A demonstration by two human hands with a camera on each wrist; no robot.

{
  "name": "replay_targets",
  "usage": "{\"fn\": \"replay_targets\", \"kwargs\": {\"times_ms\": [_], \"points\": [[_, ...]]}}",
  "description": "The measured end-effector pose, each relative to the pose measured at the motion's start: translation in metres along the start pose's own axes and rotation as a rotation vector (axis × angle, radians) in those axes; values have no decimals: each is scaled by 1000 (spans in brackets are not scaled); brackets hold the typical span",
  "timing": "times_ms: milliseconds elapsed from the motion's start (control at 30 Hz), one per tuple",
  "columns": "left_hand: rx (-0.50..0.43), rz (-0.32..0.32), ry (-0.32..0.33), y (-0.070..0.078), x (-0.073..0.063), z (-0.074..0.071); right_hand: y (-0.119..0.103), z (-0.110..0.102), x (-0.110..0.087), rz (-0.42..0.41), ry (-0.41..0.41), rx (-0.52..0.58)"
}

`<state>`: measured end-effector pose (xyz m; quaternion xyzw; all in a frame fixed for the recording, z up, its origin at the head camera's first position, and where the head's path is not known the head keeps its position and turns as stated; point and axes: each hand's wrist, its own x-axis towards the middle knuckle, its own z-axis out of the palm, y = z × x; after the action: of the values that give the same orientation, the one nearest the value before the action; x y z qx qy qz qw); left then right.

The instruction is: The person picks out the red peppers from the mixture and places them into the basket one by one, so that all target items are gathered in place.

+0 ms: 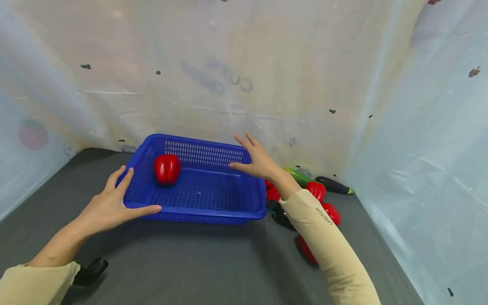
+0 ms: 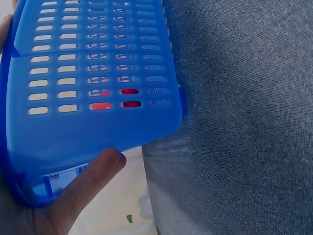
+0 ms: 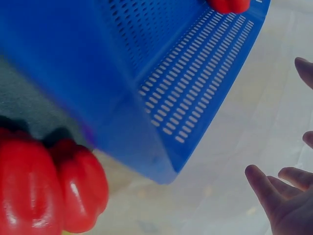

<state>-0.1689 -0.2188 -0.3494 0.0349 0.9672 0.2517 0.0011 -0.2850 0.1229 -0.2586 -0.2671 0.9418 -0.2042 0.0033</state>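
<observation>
A blue perforated plastic basket stands on the dark grey surface, with one red bell pepper inside at its left end. My left hand grips the basket's left end, the thumb along the front rim and the fingers at the left rim. The left wrist view shows a finger lying against the end wall, and red showing through the slots. Over the basket's right end, my right hand is spread and holds nothing. Its fingers also appear in the right wrist view, apart from the basket.
Several red bell peppers lie right of the basket, partly hidden by my right sleeve. Behind them are a long green vegetable and a dark eggplant. Pale plastic sheeting hangs behind and at both sides.
</observation>
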Motion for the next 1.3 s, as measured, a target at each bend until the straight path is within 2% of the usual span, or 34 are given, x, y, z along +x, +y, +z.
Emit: {"fn": "replay_targets", "kwargs": {"times_ms": [333,1067,1300], "points": [[3,6,-1,-1,1,0,19,2,-10,23,16,28],[1,2,-2,-1,0,0,59,4,-33,144,94,56],[7,1,6,-1,1,1,75,6,-38,123,129,61]]}}
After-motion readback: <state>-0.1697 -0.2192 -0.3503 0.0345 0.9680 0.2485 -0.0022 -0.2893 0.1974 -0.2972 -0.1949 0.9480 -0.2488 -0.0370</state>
